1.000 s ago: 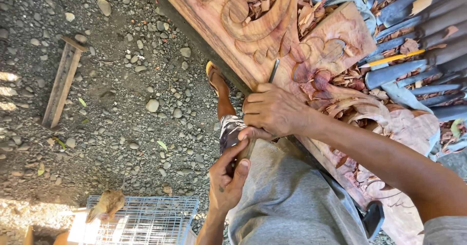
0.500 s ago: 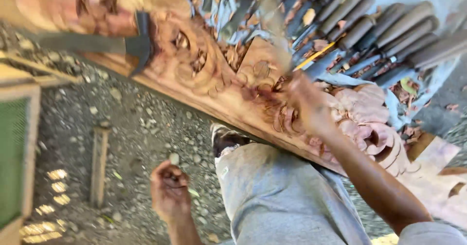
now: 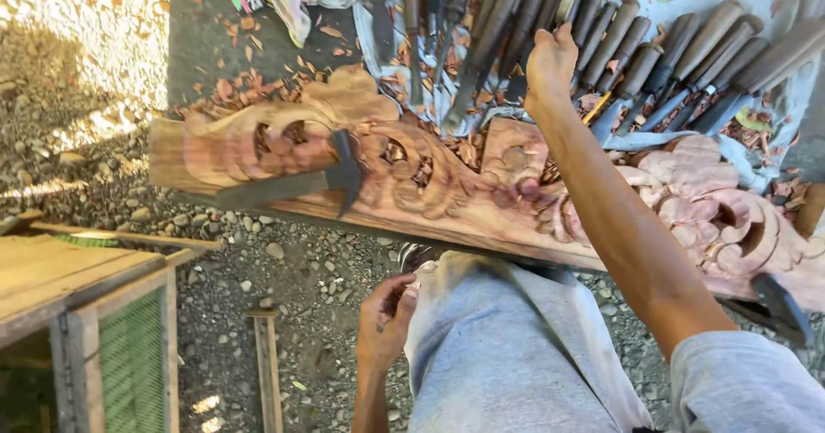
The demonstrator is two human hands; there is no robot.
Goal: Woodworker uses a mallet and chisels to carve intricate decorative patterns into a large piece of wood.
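- the right hand (image 3: 550,64) reaches up to the row of chisels (image 3: 653,64) lying on a pale cloth (image 3: 773,132) at twelve o'clock of the carved wooden panel (image 3: 481,184); its fingers are curled among the handles, but whether they clamp one cannot be told.
- the left hand (image 3: 385,321) hangs low at seven o'clock of the panel, beside the grey-clad knee (image 3: 507,356), fingers loosely curled together; what it holds, if anything, is hidden.
- the chisels look stiff and fairly light, with smooth rounded wooden handles; each is probably best taken around the handle, well away from the steel edge.
- the panel looks heavy and rigid, though its thin scrollwork could chip.
- a dark hammer-like tool (image 3: 296,184) rests on the panel at nine o'clock; wood shavings (image 3: 241,89) lie scattered beyond it.
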